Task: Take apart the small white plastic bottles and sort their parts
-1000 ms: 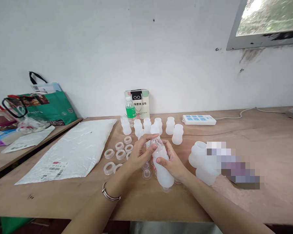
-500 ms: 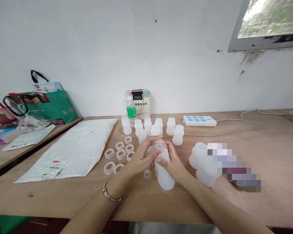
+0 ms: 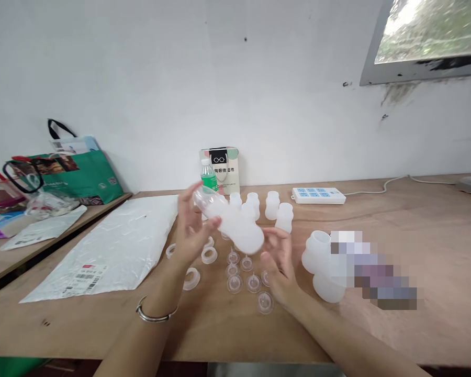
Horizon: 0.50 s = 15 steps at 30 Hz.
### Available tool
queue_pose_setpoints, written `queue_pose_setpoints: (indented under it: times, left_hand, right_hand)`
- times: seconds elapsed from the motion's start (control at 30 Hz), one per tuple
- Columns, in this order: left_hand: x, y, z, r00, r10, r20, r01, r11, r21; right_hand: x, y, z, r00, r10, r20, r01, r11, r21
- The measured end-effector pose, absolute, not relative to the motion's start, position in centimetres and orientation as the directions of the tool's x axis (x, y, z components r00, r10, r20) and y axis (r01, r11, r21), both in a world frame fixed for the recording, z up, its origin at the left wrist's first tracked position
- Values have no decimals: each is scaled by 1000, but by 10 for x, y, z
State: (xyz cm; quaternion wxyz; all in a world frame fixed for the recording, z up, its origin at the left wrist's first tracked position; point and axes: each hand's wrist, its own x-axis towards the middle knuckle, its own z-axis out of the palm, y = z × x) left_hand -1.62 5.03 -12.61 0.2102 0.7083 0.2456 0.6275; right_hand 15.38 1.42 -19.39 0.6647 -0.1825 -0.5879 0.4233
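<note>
My left hand (image 3: 190,230) grips a translucent white bottle (image 3: 235,225) with a clear cap, holding it near the neck and tilted sideways above the table. My right hand (image 3: 278,262) hovers just below the bottle's base, fingers apart, holding nothing. Under the hands lie several clear nipple-shaped caps (image 3: 253,283) and several white rings (image 3: 209,255). More white bottles (image 3: 284,217) stand upright behind them.
A white plastic mailer bag (image 3: 113,246) lies to the left on the wooden table (image 3: 416,220). A green water bottle (image 3: 208,177), a small box (image 3: 222,167) and a power strip (image 3: 317,195) sit by the wall. Larger white bottles (image 3: 317,256) lie at right; a green shopping bag (image 3: 78,175) stands far left.
The bottle was held upright in both hands; now my left hand has lifted it up and left, tilted sideways. My right hand has let go and opened.
</note>
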Motion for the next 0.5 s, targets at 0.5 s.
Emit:
queue_pose_setpoints:
  times: [0.5]
  left_hand:
    - [51, 120, -131, 436, 562, 702, 527, -792, 307]
  right_hand:
    - [157, 14, -206, 54, 500, 864, -15, 866, -500]
